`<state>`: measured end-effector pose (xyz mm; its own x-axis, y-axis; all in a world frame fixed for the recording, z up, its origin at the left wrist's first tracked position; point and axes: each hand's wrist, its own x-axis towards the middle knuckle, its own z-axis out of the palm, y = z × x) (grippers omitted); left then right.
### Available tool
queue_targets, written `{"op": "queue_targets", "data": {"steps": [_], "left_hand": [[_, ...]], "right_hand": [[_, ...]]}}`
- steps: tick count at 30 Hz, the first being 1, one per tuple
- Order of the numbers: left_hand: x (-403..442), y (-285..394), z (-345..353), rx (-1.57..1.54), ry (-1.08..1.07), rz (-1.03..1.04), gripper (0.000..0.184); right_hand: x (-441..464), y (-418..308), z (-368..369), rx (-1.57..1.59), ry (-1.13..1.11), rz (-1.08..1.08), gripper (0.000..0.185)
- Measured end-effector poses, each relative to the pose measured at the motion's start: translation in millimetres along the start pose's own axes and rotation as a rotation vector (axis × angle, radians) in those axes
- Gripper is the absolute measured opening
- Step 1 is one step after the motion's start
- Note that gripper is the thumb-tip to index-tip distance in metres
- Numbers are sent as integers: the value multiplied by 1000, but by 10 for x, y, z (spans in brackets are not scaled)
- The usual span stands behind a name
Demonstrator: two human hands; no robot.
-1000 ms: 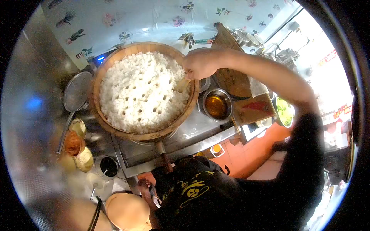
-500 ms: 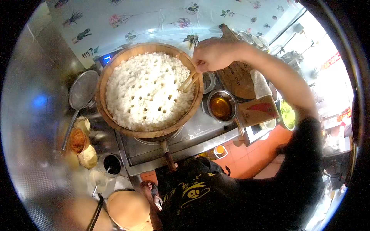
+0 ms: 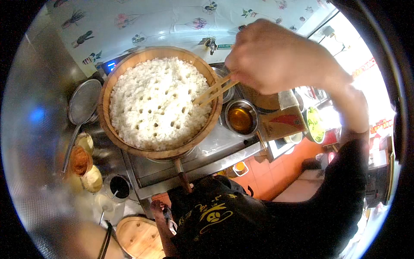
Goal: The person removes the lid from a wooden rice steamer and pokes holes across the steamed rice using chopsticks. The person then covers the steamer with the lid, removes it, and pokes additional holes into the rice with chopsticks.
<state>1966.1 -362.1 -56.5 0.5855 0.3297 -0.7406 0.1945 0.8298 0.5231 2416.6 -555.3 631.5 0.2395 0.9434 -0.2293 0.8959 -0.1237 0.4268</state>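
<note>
My right hand [image 3: 269,60] is closed on a pair of chopsticks [image 3: 217,91]. Their lower ends touch the rice near the tub's right side. White cooked rice [image 3: 151,95] fills a round wooden tub [image 3: 113,134], and many small holes dot its surface. My left hand [image 3: 158,208] hangs low beside the dark apron. It is small and shadowed, so its finger position is unclear, and I cannot tell whether it holds the dark and white thing beside it.
A metal bowl of amber liquid [image 3: 240,120] stands right of the tub, near a cardboard box [image 3: 282,123]. At left are a mesh strainer [image 3: 84,103] and a bowl of reddish-brown seasoning [image 3: 80,160]. A pan handle [image 3: 183,177] juts out below the tub; a round wooden board [image 3: 140,237] lies lower left.
My right hand has moved right and toward the camera, showing more of the chopsticks. Their lower ends remain at the rice's right side. The whole view has shifted slightly.
</note>
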Motion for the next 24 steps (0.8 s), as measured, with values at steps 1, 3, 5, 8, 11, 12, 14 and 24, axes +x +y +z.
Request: {"op": "queue_targets", "data": {"steps": [1, 3, 5, 8, 11, 12, 14, 24], "left_hand": [[21, -12, 25, -18, 28, 15, 20], [36, -37, 13, -59, 15, 39, 17], [36, -40, -16, -106, -67, 58, 14], [-15, -4, -58, -146, -49, -49, 15], [271, -306, -594, -500, -455, -166, 26], [338, -395, -745, -588, -402, -251, 29], [346, -479, -905, -764, -290, -420, 35], [290, -601, -869, -796, -431, -290, 28]], "right_hand": [[17, -77, 2, -19, -8, -8, 20], [50, -185, 52, -44, 0, 4, 17], [109, -233, 109, -84, -43, 9, 17], [237, -252, 349, 35, 8, -31, 9], [433, -322, 635, 59, -84, -43, 10], [494, -350, 745, 52, -125, -45, 10], [587, -370, 959, 118, -106, -85, 11], [698, -335, 1108, 246, -214, -18, 18]]}}
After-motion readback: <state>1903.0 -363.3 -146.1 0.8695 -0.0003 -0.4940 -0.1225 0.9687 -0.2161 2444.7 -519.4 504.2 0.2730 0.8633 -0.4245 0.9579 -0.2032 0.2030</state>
